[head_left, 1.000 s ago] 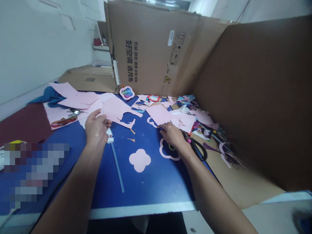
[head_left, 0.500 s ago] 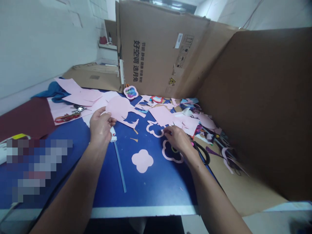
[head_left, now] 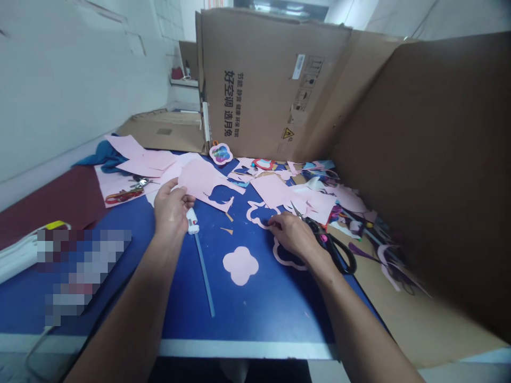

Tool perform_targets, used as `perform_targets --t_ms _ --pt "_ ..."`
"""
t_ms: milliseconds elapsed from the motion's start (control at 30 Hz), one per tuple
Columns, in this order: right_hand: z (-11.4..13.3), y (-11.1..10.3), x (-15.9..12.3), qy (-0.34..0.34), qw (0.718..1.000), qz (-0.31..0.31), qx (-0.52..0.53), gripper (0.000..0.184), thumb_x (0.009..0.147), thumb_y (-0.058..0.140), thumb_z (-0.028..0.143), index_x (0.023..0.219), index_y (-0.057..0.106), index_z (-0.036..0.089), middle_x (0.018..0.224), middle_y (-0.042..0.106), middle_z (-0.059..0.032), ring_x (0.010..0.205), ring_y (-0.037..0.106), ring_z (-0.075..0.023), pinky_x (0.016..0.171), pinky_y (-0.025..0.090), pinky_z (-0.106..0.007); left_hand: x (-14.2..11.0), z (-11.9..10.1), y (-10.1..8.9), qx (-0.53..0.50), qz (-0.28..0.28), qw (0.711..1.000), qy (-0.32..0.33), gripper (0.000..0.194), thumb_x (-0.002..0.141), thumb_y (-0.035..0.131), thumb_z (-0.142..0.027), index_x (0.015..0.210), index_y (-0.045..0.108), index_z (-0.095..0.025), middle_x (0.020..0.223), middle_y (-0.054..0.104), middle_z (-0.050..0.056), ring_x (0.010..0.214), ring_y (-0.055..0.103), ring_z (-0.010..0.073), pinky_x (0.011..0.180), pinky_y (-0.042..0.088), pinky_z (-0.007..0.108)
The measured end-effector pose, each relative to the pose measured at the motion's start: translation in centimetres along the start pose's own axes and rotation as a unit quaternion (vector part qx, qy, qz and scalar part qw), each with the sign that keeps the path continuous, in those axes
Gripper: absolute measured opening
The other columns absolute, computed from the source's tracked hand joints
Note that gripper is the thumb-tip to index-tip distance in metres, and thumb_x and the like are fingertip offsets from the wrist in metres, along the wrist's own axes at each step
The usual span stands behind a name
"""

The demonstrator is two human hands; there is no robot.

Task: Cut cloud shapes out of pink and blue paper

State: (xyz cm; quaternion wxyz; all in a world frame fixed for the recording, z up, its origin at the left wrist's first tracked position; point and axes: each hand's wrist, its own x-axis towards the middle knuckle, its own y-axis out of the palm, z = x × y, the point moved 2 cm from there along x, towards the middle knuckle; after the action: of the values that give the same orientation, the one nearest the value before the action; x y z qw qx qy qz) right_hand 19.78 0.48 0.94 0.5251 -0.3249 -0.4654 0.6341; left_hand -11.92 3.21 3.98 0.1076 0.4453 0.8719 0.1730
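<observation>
My left hand pinches the edge of a pink paper sheet with a curved piece cut out of its lower right side. My right hand is closed at the right edge of a thin pink paper flower outline, its thumb and fingertips together on the rim. Partly under that hand lies a second flower outline. A solid pink paper flower lies flat on the blue table between my forearms. Black-handled scissors rest just right of my right hand, blades pointing away.
A white glue stick-like tube and a blue strip lie by my left wrist. Paper scraps pile up before a tall cardboard box. A decorated flower piece leans there. A power strip, partly blurred, sits at left.
The view has shifted a little, so everything appears slightly farther right. More of the scissors shows beside my right hand. Both hands keep nearly the same place and grip.
</observation>
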Motion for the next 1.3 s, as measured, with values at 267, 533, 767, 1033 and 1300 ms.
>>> perform_targets --t_ms 267,533,767,1033,1300 --pt "1.5 -0.5 0.0 -0.002 0.991 -0.067 0.113 0.023 0.1 0.061 0.026 0.114 0.08 0.023 0.107 0.08 -0.0075 0.098 0.072 -0.024 0.087 0.051 -0.034 -1.1 1.0 0.9 0.04 0.069 0.997 -0.011 0.04 0.065 0.077 -0.019 0.104 0.069 -0.015 0.066 0.068 -0.002 0.052 0.061 0.011 0.05 0.045 0.019" --pt "2.3 0.0 0.6 0.025 0.862 -0.044 0.505 0.05 0.084 0.08 0.05 0.121 0.07 0.018 0.091 0.079 -0.0041 0.082 0.073 -0.02 0.076 0.056 -0.032 -3.9 3.3 2.7 0.118 0.229 0.966 -0.03 0.035 0.068 0.083 -0.027 0.101 0.075 -0.014 0.062 0.071 0.003 0.054 0.062 0.0128 0.053 0.043 0.021" --pt "1.7 -0.1 0.6 0.033 0.856 -0.078 0.51 0.042 0.077 0.085 0.055 0.093 0.073 0.018 0.075 0.069 0.0002 0.066 0.061 -0.0147 0.064 0.051 -0.028 -6.0 4.6 3.5 0.172 0.322 0.93 -0.05 0.028 0.074 0.084 -0.028 0.1 0.077 -0.017 0.062 0.07 0.003 0.054 0.062 0.0161 0.052 0.047 0.027" --pt "1.1 0.1 0.8 0.028 0.865 -0.096 0.492 0.032 0.078 0.083 0.049 0.082 0.072 0.019 0.068 0.067 0.0006 0.061 0.057 -0.0134 0.057 0.046 -0.027 -6.0 5.0 3.5 0.197 0.329 0.923 -0.041 0.011 0.081 0.08 -0.026 0.089 0.076 -0.021 0.058 0.07 0.004 0.05 0.061 0.0167 0.051 0.047 0.029" --pt "1.3 -0.4 0.7 0.036 0.862 -0.09 0.498 0.031 0.076 0.084 0.048 0.081 0.071 0.02 0.066 0.065 0.0023 0.057 0.055 -0.0122 0.055 0.049 -0.027 -5.8 5.1 3.5 0.209 0.302 0.929 -0.041 0.008 0.082 0.082 -0.026 0.085 0.076 -0.021 0.057 0.068 0.005 0.05 0.061 0.0175 0.051 0.049 0.03"
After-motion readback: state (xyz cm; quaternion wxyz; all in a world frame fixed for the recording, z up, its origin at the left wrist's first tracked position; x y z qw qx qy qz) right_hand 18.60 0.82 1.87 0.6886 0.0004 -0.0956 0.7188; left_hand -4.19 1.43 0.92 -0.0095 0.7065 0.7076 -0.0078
